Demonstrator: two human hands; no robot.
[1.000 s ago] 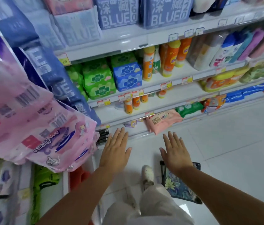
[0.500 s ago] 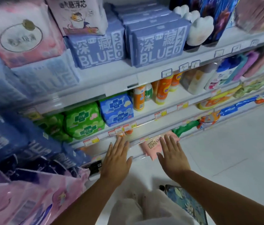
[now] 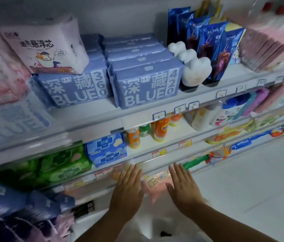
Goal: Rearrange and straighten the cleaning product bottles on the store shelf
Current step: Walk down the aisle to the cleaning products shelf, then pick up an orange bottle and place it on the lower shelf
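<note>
Several orange and yellow bottles stand on a middle shelf, with an orange can-like bottle and a small green one beside them. White and blue bottles stand further right on the same shelf. My left hand and my right hand are held out flat, fingers straight, palms down, in front of the lower shelves. Neither hand holds or touches anything. Both are well below the bottles.
Blue "BLUE" packs and a white tissue pack fill the upper shelf. Green packs and a blue pack sit left of the bottles. A pink pack lies on a low shelf between my hands. White floor spreads right.
The view has tilted upward, bringing the upper shelf into sight. Both hands have risen with it and stay flat and empty, side by side.
</note>
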